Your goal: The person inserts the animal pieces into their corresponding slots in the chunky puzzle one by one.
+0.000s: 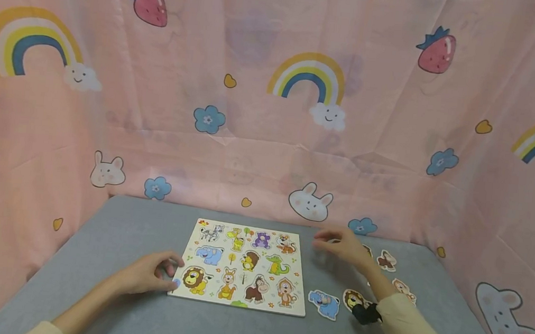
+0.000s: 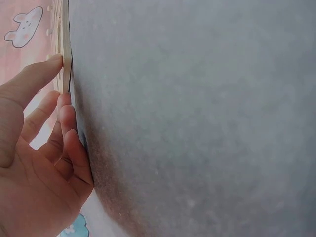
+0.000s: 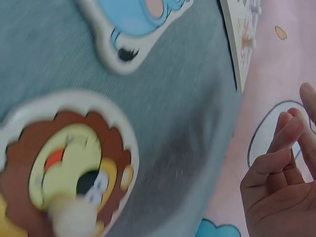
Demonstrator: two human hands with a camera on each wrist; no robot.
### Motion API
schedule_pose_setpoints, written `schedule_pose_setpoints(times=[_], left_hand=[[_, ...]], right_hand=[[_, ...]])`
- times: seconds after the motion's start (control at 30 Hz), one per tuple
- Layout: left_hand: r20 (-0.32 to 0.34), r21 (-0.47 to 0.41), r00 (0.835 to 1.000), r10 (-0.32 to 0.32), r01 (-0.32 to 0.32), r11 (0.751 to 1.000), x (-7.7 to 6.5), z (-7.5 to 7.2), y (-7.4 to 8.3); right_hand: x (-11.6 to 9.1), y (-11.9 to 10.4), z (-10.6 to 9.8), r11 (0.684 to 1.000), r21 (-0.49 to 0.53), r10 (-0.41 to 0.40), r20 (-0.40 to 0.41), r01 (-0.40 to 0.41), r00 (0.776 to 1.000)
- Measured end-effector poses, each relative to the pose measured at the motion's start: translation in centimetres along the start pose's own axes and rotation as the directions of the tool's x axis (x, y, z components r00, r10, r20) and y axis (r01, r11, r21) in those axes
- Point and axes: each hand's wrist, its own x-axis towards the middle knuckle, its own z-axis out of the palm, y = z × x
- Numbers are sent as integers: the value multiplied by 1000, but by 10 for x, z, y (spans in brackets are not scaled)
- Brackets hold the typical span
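A pale animal puzzle board (image 1: pixel 225 264) lies flat on the grey table, printed with a zebra, giraffe, crocodile and other animals. My left hand (image 1: pixel 150 272) holds its left edge; in the left wrist view the thumb (image 2: pixel 49 66) lies against the board's edge (image 2: pixel 66 44) with the fingers bunched below. Beyond the board's right side my right hand (image 1: pixel 344 245) hovers over the table, its fingers loosely bent and nothing visible in them. Nearest that arm lie an elephant piece (image 1: pixel 324 304) and a lion piece (image 3: pixel 74 163) with a pale knob.
More loose pieces lie at the right: a brown animal piece (image 1: pixel 386 260) and a monkey-like piece (image 1: pixel 403 290), with others partly hidden by the right forearm. A pink patterned cloth (image 1: pixel 249 160) hangs behind and at both sides of the table (image 1: pixel 139 320).
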Motion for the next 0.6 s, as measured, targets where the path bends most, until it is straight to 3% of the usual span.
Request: schedule_pose_setpoints(times=[0.43,0.6], left_hand=[[0,2,1000,18,-18,1000,0,0,-1],[1,4,1000,15,-15,1000,-1,0,0]], right_hand=[[-21,14,-31,999,-21,46,-29,-47,999],[-32,20,-44,999,-34,9,-31,-10,999]])
